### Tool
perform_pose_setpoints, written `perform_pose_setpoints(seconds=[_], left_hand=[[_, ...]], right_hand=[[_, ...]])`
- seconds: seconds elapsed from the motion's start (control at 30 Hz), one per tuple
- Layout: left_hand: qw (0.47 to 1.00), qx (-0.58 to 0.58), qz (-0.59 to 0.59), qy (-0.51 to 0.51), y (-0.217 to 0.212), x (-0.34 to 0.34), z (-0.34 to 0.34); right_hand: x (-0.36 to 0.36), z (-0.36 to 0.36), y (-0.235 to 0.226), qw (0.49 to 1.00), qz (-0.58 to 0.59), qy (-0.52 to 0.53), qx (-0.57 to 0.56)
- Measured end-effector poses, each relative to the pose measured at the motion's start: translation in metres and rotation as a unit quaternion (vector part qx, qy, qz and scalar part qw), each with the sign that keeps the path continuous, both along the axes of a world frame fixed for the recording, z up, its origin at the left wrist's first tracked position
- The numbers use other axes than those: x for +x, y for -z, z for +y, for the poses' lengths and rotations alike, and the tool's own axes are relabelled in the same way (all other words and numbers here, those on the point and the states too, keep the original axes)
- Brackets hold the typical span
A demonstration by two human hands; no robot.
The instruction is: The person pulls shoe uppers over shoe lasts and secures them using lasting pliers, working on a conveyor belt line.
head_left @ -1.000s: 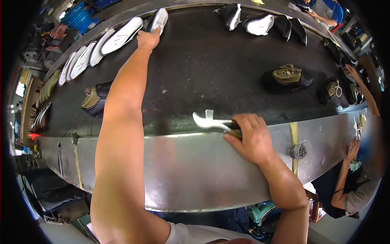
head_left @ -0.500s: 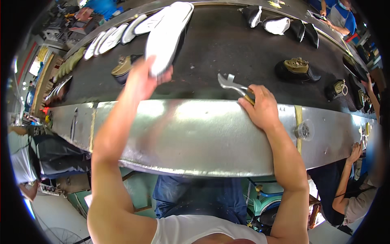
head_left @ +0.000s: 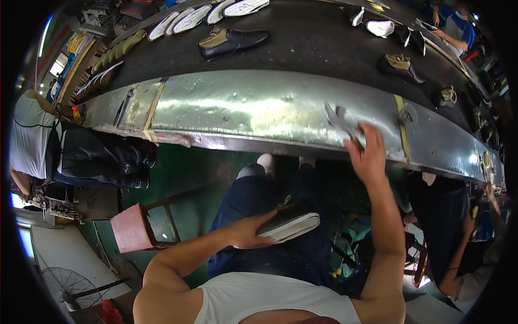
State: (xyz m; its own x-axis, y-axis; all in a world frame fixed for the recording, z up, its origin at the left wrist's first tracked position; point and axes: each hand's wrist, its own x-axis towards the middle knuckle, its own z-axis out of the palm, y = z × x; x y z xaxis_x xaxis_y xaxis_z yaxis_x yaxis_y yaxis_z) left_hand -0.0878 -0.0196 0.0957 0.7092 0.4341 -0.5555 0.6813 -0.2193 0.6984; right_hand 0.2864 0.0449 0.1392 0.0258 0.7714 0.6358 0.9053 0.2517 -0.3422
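My left hand (head_left: 252,231) is closed around a dark shoe with a pale sole (head_left: 294,225), held tilted over my lap. The shoe's pale bottom edge faces me, and some lacing shows at its top. Above the metal table edge, my right hand (head_left: 369,154) grips lasting pincers (head_left: 341,122) by the handle. Motion blurs the steel jaws, and my fingers cover most of the handle. On the dark table lies a black shoe with an olive lining (head_left: 234,42), apart from both hands.
The metal strip (head_left: 259,119) runs along the table's front, with a small clear cup (head_left: 404,117) on it. White soles (head_left: 189,20) line the back. A pink stool (head_left: 132,228) stands left of me. Co-workers stand at both sides, one hand (head_left: 488,191) at the right.
My left hand has brought the pale-soled shoe from above the table down to my lap. My right hand and the pincers are now over the metal strip. The view has tilted downward.
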Motion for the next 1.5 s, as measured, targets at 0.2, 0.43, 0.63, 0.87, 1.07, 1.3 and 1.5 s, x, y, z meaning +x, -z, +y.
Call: perform_pose_setpoints(seconds=[0.2,0.43,0.63,0.87,1.07,1.3,1.5], left_hand=[[0.976,0.186,0.024,0.110,0.011,0.086,-0.025],[0.969,0.015,-0.235,-0.080,0.062,0.117,0.040],[0.865,-0.214,-0.394,-0.226,0.000,0.049,0.012],[0.881,-0.123,-0.408,-0.206,0.006,0.024,0.001],[0.916,-0.060,-0.351,-0.185,0.004,0.017,0.008],[0.881,-0.120,-0.398,-0.228,0.034,0.033,0.019],[0.875,-0.216,-0.376,-0.213,0.033,0.040,0.031]], right_hand=[[-0.052,-0.180,0.078,0.880,0.401,0.049,-0.251],[-0.092,-0.253,0.054,0.802,0.524,0.025,-0.286],[-0.128,-0.255,0.011,0.803,0.434,-0.039,-0.407],[-0.151,-0.227,0.007,0.768,0.426,-0.129,-0.460],[-0.133,-0.197,-0.006,0.690,0.459,-0.196,-0.525],[-0.141,-0.196,0.060,0.794,0.414,-0.104,-0.433],[-0.151,-0.199,0.091,0.814,0.464,-0.082,-0.340]])
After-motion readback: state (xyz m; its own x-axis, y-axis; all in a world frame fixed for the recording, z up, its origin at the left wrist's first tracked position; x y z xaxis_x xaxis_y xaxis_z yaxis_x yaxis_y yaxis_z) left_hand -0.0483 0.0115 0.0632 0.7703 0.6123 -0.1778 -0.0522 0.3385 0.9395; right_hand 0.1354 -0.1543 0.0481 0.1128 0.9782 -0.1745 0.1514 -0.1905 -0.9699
